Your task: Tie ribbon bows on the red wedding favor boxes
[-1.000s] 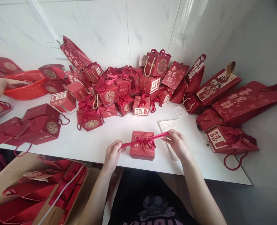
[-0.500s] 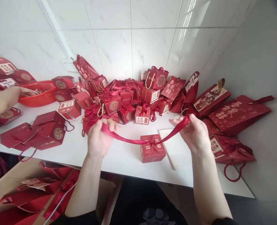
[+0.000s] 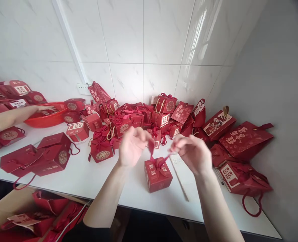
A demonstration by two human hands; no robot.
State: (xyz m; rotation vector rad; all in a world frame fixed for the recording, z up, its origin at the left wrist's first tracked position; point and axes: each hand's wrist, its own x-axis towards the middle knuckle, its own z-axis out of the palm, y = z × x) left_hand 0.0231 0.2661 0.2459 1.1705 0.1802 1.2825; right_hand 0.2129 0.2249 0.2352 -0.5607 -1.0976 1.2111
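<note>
Box (image 3: 158,179), red with pale lettering, sits on the table (image 3: 133,190) near its near edge, lower than the raised hands and between the two forearms. The ribbon (image 3: 159,162) is gathered on its top, and from there two strips rise in a loose V. The left hand (image 3: 133,147) is up and to the left of the box, its fingers bent together on the left strip. The right hand (image 3: 194,155) is up and to the right, its fingertips drawn in on the other strip, though blur hides the exact hold. The fingers of both hands are clear of the box; only the ribbon joins it to them.

Just right of the box lies a notebook (image 3: 186,183), partly hidden by the right hand. On the far side, a pile (image 3: 122,127) of small red boxes with bows stands before the tiled wall (image 3: 126,33). Tall bags (image 3: 245,139) rest tilted at the right. At the left stand larger boxes (image 3: 53,156) with cord handles; beyond them, another person's hand (image 3: 46,108) is in an orange bowl (image 3: 48,121). Near left, below the table, a carton (image 3: 11,204) holds more red bags (image 3: 46,203).
</note>
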